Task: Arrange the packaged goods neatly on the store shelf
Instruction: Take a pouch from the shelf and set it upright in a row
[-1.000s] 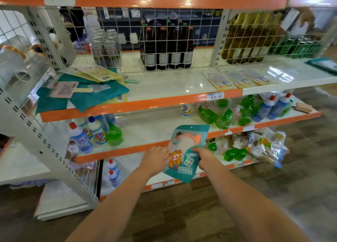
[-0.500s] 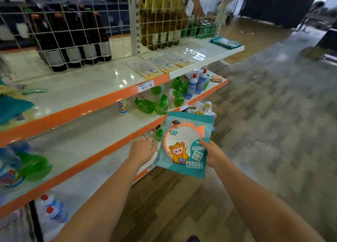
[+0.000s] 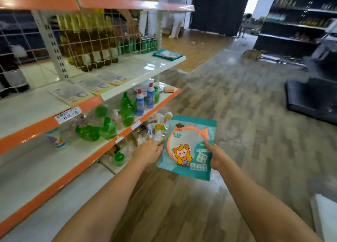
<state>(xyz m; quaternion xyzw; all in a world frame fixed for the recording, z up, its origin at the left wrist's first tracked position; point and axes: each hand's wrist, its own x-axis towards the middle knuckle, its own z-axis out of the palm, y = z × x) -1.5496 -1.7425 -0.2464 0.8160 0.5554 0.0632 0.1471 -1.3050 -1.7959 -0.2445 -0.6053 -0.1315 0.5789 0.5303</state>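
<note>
Wood-plank floor (image 3: 228, 114) beside orange-edged shelving (image 3: 73, 176)

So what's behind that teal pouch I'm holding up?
Behind the teal pouch, wood-pattern floor shows round its edges. Clear-wrapped packets on the low shelf sit just past its left edge. The right hand grips the pouch; fingers behind it are hidden.

Flat packets (image 3: 85, 90) are lying along the white upper shelf (image 3: 127, 72). Green bottles (image 3: 107, 128) and blue bottles (image 3: 145, 99) are sitting on the orange-edged shelf (image 3: 60, 161) below.
</note>
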